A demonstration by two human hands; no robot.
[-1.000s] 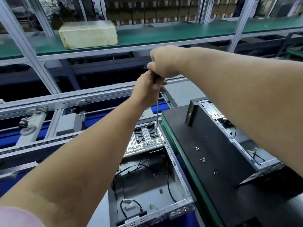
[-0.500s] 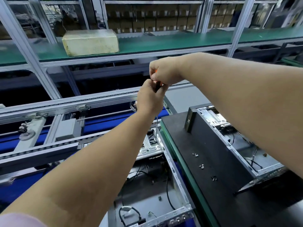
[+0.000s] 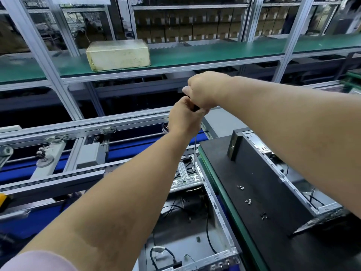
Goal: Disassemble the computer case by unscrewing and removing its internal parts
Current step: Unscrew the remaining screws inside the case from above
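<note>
An open grey computer case (image 3: 218,216) lies below me with black cables inside and a ribbed metal plate (image 3: 185,177) at its far end. A long screwdriver (image 3: 194,151) stands upright, its tip on the plate's right edge. My left hand (image 3: 183,116) grips the lower part of the dark handle. My right hand (image 3: 205,89) grips the handle's top from above. The handle itself is almost hidden by both hands.
A black panel (image 3: 254,182) lies on the green-edged bench to the right, with several loose screws (image 3: 248,201) on it. A second open case (image 3: 293,182) sits further right. Conveyor rails (image 3: 78,133) run on the left. A yellowed box (image 3: 119,54) stands on the green shelf.
The view has tilted upward, so hands and case sit lower in frame. Both hands keep hold of the screwdriver, with its tip on the same spot on the metal plate.
</note>
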